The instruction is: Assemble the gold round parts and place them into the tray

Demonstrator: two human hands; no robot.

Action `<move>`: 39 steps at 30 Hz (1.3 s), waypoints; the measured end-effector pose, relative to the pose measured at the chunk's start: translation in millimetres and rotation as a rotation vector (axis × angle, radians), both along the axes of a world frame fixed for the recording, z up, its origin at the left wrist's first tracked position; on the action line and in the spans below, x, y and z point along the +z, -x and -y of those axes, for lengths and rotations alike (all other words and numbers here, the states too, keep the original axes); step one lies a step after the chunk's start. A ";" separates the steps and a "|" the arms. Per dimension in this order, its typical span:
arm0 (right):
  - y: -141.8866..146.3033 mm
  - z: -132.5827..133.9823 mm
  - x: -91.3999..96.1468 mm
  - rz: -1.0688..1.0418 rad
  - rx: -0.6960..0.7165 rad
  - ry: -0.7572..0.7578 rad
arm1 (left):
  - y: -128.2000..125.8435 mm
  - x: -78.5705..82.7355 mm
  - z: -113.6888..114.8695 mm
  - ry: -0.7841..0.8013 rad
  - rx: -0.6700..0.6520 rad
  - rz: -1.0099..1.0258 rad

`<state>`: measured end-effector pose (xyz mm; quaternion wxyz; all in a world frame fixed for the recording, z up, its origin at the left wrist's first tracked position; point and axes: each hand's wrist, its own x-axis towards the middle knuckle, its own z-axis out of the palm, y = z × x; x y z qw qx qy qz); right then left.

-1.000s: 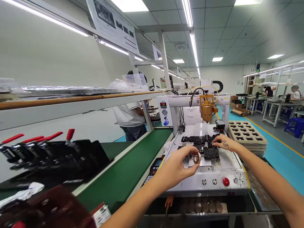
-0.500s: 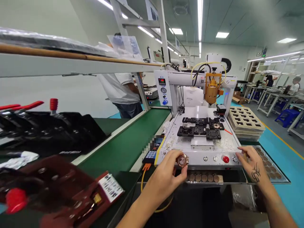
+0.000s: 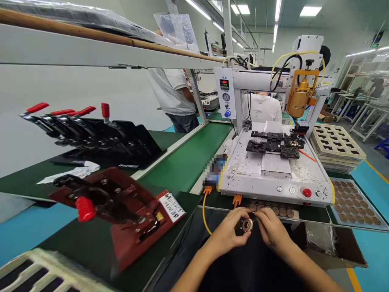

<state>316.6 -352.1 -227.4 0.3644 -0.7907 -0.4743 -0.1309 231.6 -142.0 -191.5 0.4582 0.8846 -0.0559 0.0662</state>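
Observation:
A small round copper-coloured watch case [image 3: 246, 224] sits between both my hands, low in front of the white bench machine [image 3: 278, 184]. My left hand [image 3: 229, 233] pinches it from the left, fingers closed round its rim. My right hand [image 3: 272, 229] closes on it from the right with thumb and fingertips. Black fixture blocks [image 3: 273, 147] lie on the machine's plate, one holding a round part [image 3: 293, 142]. A strip of round discs [image 3: 281, 211] lies under the machine's front edge, just above my hands.
A dark red toggle-clamp jig [image 3: 121, 207] with a red knob stands at my left on the green mat. Black clamp fixtures [image 3: 100, 138] line the green conveyor [image 3: 188, 158]. Stacked cream trays [image 3: 337, 144] and a tray of discs [image 3: 352, 200] are right. A person in white stands behind.
Both hands have come down and toward me from the machine's plate. The right hand left the machine's front and joined the left on the watch case. The view tilted down.

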 end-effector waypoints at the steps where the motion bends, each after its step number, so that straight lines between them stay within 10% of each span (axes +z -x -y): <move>1: -3.7 -10.0 -5.7 -0.007 -0.011 0.005 | -1.4 -2.0 -1.0 0.005 0.001 -0.012; 17: -25.9 -8.5 -58.9 0.248 0.091 0.024 | -17.2 4.9 -12.8 0.048 -0.169 -0.270; 25: 12.9 1.7 -71.7 0.187 0.238 -0.073 | -17.8 12.4 -12.4 0.035 -0.167 -0.251; 34: 20.2 46.0 -0.7 -0.511 -0.187 -0.277 | -9.2 13.9 9.5 0.149 -0.074 -0.154; 39: 13.6 50.0 46.4 -1.030 -0.174 -0.455 | 5.1 14.0 39.0 0.550 -0.032 -0.193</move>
